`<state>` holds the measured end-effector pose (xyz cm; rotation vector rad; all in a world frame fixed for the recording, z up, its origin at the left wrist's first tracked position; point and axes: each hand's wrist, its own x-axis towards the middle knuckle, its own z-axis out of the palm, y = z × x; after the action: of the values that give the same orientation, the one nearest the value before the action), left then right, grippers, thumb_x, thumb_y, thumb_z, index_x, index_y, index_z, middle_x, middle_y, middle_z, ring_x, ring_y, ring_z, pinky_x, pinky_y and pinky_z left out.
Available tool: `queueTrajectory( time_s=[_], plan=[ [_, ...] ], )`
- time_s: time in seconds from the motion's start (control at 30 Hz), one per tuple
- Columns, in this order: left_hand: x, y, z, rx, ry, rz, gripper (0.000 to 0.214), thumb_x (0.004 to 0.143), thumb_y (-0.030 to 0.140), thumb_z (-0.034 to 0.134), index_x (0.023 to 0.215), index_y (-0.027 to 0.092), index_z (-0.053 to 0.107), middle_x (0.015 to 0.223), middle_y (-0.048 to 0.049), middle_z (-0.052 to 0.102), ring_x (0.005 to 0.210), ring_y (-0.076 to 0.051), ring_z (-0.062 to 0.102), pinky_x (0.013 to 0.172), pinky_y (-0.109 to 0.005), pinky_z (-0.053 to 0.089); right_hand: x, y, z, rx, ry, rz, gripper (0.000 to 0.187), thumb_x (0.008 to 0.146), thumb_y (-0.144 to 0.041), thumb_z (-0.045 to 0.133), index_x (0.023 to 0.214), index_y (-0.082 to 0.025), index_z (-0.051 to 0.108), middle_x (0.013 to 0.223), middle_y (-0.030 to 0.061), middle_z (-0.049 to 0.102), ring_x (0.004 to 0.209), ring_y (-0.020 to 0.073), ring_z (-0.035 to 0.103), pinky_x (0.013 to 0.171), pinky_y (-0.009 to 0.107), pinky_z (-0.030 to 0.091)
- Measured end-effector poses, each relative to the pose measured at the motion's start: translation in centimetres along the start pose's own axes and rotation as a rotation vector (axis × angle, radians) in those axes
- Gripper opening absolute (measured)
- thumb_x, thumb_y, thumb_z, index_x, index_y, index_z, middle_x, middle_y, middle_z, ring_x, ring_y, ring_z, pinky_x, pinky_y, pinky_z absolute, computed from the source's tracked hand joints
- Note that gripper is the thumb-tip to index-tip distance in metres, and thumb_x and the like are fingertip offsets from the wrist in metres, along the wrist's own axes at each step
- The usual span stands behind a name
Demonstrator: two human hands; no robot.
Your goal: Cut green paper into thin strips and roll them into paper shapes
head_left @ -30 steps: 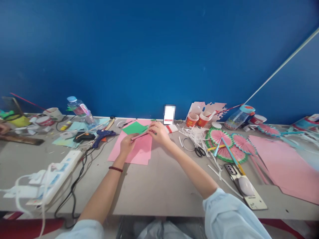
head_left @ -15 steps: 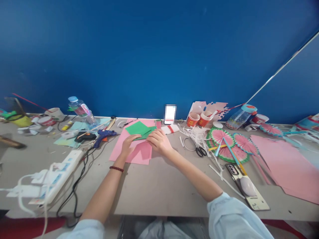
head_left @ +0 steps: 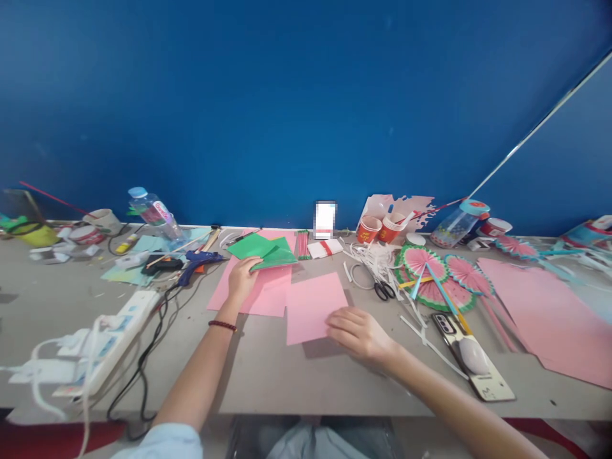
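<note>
My left hand (head_left: 242,280) holds the near corner of folded green paper (head_left: 268,252), which it lifts off a stack of pink sheets (head_left: 268,294) at the middle of the grey table (head_left: 296,376). My right hand (head_left: 359,334) pinches the near right edge of a single pink sheet (head_left: 313,307) that lies flat, nearer to me than the stack. A folded pink and green strip (head_left: 303,244) lies behind the stack, with no hand on it.
Black scissors (head_left: 382,291) and white paper strips lie right of the pink sheet. Paper fans (head_left: 430,274), a phone (head_left: 471,360) and large pink sheets (head_left: 549,319) are farther right. A glue gun (head_left: 198,261), a power strip (head_left: 115,335) and a bottle (head_left: 153,210) are on the left.
My right hand has pulled one pink sheet out of the stack toward me and to the right. My left hand now lifts the green paper. The folded strip lies behind the stack.
</note>
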<state>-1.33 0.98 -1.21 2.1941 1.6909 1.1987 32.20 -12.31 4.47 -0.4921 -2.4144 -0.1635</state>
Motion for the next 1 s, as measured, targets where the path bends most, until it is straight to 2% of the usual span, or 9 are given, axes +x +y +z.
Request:
queueTrajectory(
  time_s=[0.17, 0.27, 0.33, 0.47, 0.57, 0.67, 0.8, 0.9, 1.0],
  plan=[
    [0.2, -0.6, 0.0, 0.026, -0.073, 0.05, 0.041, 0.069, 0.004, 0.048, 0.1, 0.021, 0.068, 0.113, -0.0054, 0.067, 0.107, -0.022, 0.059, 0.097, -0.036, 0.046, -4.9, -1.2, 0.8, -0.001, -0.172, 0.233, 0.017, 0.09, -0.016, 0.05, 0.097, -0.018, 0.065, 0.097, 0.0077, 0.072, 0.099, 0.0182, 0.065, 0.086, 0.032, 0.052],
    [0.4, -0.4, -0.2, 0.077, -0.158, 0.122, 0.042, 0.069, 0.008, 0.053, 0.106, 0.022, 0.066, 0.116, -0.0058, 0.064, 0.111, -0.024, 0.056, 0.099, -0.04, 0.043, -5.8, -1.2, 1.0, 0.004, -0.209, 0.391, 0.016, 0.088, -0.022, 0.054, 0.099, -0.019, 0.066, 0.106, 0.0088, 0.071, 0.109, 0.0228, 0.062, 0.09, 0.037, 0.051],
    [0.4, -0.2, -0.4, 0.098, -0.211, 0.167, 0.045, 0.071, 0.018, 0.062, 0.116, 0.023, 0.062, 0.123, -0.0071, 0.06, 0.117, -0.027, 0.051, 0.102, -0.043, 0.04, -5.6, -0.9, 1.1, 0.01, -0.218, 0.459, 0.015, 0.086, -0.025, 0.056, 0.095, -0.019, 0.067, 0.106, 0.0088, 0.07, 0.107, 0.0234, 0.062, 0.089, 0.037, 0.05],
    [0.2, 0.3, -0.7, 0.112, -0.326, 0.186, 0.085, 0.061, 0.051, 0.077, 0.135, 0.023, 0.046, 0.138, -0.0122, 0.046, 0.127, -0.033, 0.039, 0.106, -0.048, 0.034, -3.7, 0.0, 1.3, 0.007, -0.29, 0.573, 0.016, 0.088, -0.026, 0.055, 0.081, -0.019, 0.067, 0.089, 0.0073, 0.071, 0.087, 0.0199, 0.065, 0.078, 0.033, 0.049],
    [-0.1, 0.6, -0.9, 0.13, -0.419, 0.175, 0.104, 0.052, 0.065, 0.077, 0.14, 0.024, 0.04, 0.143, -0.0131, 0.039, 0.132, -0.036, 0.033, 0.107, -0.049, 0.031, -1.5, 1.0, 1.5, 0.014, -0.377, 0.606, 0.018, 0.088, -0.026, 0.056, 0.077, -0.019, 0.068, 0.081, 0.0057, 0.07, 0.083, 0.0199, 0.064, 0.078, 0.034, 0.046],
    [-0.3, 0.9, -1.0, 0.137, -0.469, 0.166, 0.101, 0.056, 0.067, 0.073, 0.141, 0.025, 0.038, 0.145, -0.0119, 0.037, 0.133, -0.036, 0.03, 0.108, -0.048, 0.03, 1.1, 2.3, 1.5, 0.065, -0.379, 0.607, 0.014, 0.087, -0.023, 0.056, 0.084, -0.018, 0.069, 0.089, 0.0069, 0.071, 0.089, 0.0202, 0.064, 0.081, 0.032, 0.045],
    [-0.3, 1.3, -1.1, 0.157, -0.403, 0.167, 0.085, 0.068, 0.064, 0.067, 0.138, 0.024, 0.042, 0.143, -0.0111, 0.041, 0.134, -0.034, 0.03, 0.11, -0.049, 0.026, 5.0, 4.8, 2.2, 0.129, -0.361, 0.605, 0.017, 0.088, -0.024, 0.054, 0.093, -0.019, 0.07, 0.098, 0.0074, 0.069, 0.096, 0.0205, 0.062, 0.085, 0.033, 0.046],
    [-0.2, 1.3, -1.1, 0.152, -0.341, 0.177, 0.069, 0.076, 0.056, 0.063, 0.135, 0.023, 0.046, 0.14, -0.0101, 0.044, 0.132, -0.031, 0.033, 0.11, -0.048, 0.027, 7.3, 7.1, 4.0, 0.199, -0.36, 0.565, 0.022, 0.087, -0.017, 0.052, 0.096, -0.019, 0.072, 0.115, 0.0092, 0.064, 0.106, 0.0199, 0.059, 0.092, 0.033, 0.044],
    [-0.1, 1.4, -1.1, 0.119, -0.373, 0.189, 0.066, 0.077, 0.049, 0.063, 0.135, 0.023, 0.046, 0.14, -0.0097, 0.044, 0.131, -0.03, 0.034, 0.11, -0.047, 0.029, 8.7, 9.4, 6.5, 0.191, -0.423, 0.551, 0.026, 0.085, -0.013, 0.053, 0.098, -0.021, 0.073, 0.13, 0.0092, 0.057, 0.115, 0.0223, 0.055, 0.099, 0.036, 0.041]
  ],
)
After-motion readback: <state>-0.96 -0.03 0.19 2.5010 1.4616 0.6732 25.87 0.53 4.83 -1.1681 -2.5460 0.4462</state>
